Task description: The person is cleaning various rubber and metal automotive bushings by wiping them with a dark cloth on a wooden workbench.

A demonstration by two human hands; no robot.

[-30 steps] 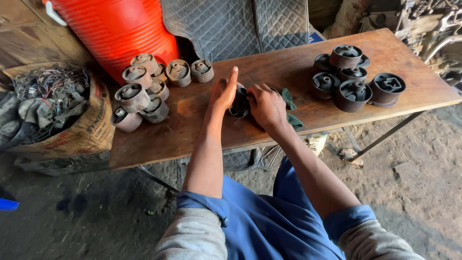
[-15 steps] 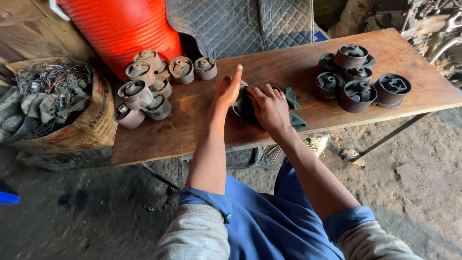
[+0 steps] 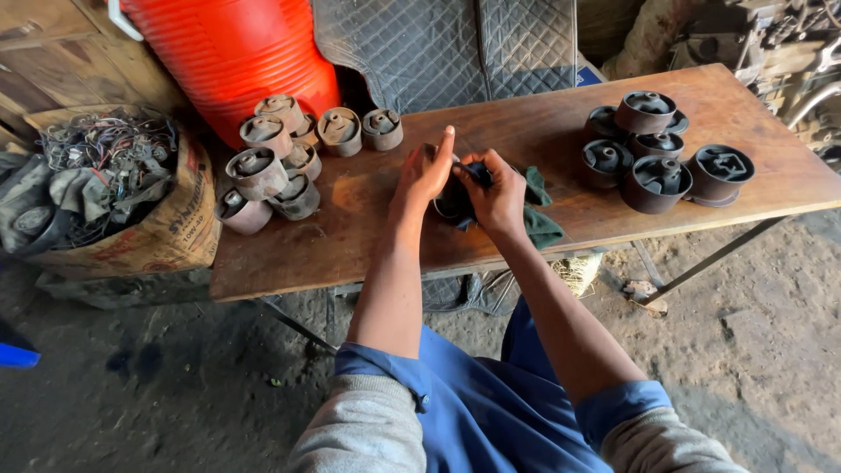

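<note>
Near the middle of the worn wooden plank table point(image 3: 561, 131), the left hand point(image 3: 427, 172) steadies a dark round rubber-and-metal bushing point(image 3: 455, 203), forefinger raised toward twelve o'clock; the right hand point(image 3: 496, 190) pinches a dark green cloth point(image 3: 536, 215) over it. The bushing is probably heavy, stiff and greasy (best gripped around its outer shell).

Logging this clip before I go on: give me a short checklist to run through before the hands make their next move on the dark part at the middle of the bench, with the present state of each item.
1. Both hands on the part: left hand and right hand clasp the dark part. Ok.
2. Part over the wooden bench, away from its edges. Ok.
3. Green cloth within reach, beside the right hand. Ok.
4. Rusty bushings and dark bushings lie apart from the hands. Ok.
5. Surface condition of the part: hidden by the hands. Cannot tell.
</note>
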